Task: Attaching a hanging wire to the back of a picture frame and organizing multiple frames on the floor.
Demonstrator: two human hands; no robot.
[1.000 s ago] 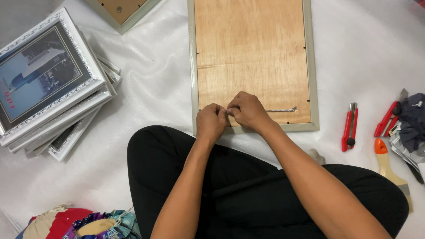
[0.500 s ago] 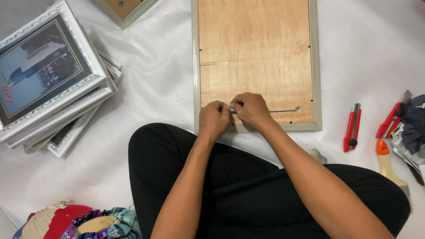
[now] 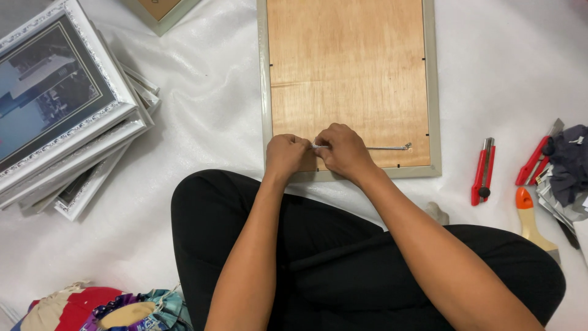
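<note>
Head view, looking down. Picture frame (image 3: 349, 86) face down on white sheeting (image 3: 208, 122), plywood backing up, just beyond black-clad knees. Left hand (image 3: 286, 154) and right hand (image 3: 343, 150) side by side on lower edge of backing, fingers curled tight, pinching near end of thin hanging wire (image 3: 389, 148); wire running right to a small fastener. Left: stack of white framed pictures (image 3: 61, 104). Right: red utility knife (image 3: 484, 170), orange-handled brush (image 3: 531, 224), dark cloth (image 3: 569, 162).
</note>
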